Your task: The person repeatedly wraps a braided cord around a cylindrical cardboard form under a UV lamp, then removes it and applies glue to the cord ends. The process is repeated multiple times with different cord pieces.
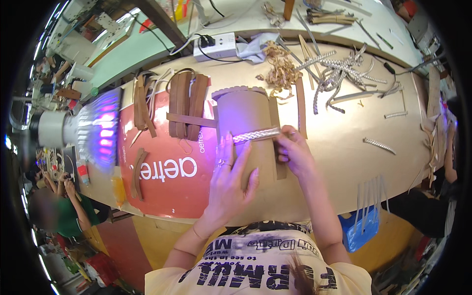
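The brown leather panel lay upright on the desk, mid-frame, w/ a scalloped top edge. A silver braided strip ran across it, roughly level, abt a third of the way down.

Left hand lay flat on the panel below the strip, fingers spread wide, tips touching the strip's left part; it pressed, gripped nothing. Right hand sat at the panel's right edge, fingers curled narrow on the strip's right end, pinching it where it met a brown side strap.

Judgement: the step was laying the braid straight & fixing it across the panel. To do it well: keep the left palm as an anchor so the panel can't slide, keep the braid taut from the right end, check it's parallel to the scalloped edge, then press down from left to right so no slack bunches. Risk: pulling too hard could skew the braid or lift the left end.

Nearby: brown strap bundle on a red sheet to the left, more silver braids far right-back, leather offcuts behind, power strip at back.
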Demonstrator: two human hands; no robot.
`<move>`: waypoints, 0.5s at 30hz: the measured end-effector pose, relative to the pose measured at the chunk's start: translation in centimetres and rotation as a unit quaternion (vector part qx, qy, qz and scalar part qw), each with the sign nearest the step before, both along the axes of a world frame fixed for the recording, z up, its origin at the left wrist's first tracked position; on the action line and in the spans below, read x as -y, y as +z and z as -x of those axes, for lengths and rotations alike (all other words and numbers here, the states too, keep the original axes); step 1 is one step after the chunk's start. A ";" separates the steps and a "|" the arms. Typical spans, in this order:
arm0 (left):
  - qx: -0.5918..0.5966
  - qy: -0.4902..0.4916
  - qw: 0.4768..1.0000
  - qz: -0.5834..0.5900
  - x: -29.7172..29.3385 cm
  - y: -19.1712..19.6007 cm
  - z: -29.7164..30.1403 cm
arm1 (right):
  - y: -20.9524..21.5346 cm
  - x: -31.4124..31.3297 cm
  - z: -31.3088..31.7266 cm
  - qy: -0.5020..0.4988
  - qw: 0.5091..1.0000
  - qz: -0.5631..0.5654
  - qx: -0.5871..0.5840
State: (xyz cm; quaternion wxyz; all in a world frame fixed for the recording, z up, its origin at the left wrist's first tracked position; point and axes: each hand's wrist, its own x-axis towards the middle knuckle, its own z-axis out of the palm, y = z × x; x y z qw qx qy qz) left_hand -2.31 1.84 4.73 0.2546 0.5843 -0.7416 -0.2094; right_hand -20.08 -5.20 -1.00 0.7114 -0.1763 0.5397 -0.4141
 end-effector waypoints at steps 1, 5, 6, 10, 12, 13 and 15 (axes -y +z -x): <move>0.021 -0.008 1.000 0.008 0.0 0.0 -0.1 | 0.4 -0.5 -0.4 -0.071 0.993 0.041 -0.082; 0.053 -0.013 0.998 0.027 -0.2 0.2 0.5 | 3.2 -2.5 -0.8 -0.215 0.798 0.356 -0.436; 0.044 -0.010 0.999 0.028 -0.2 0.3 1.0 | 4.1 -3.2 -0.6 -0.170 0.756 0.422 -0.470; -0.021 -0.033 0.999 0.008 -0.9 0.3 2.1 | 5.7 -5.1 -0.5 0.110 0.704 0.530 -0.461; -0.062 -0.013 0.998 0.024 -0.7 -0.1 1.3 | 4.5 -4.8 -2.1 0.186 0.729 0.509 -0.417; -0.045 0.005 0.998 0.032 -0.6 -0.3 0.8 | 3.9 -4.8 -2.7 0.206 0.730 0.500 -0.418; -0.013 0.044 0.998 0.050 -0.5 -1.0 -0.5 | 2.7 -5.2 -3.5 0.247 0.734 0.473 -0.420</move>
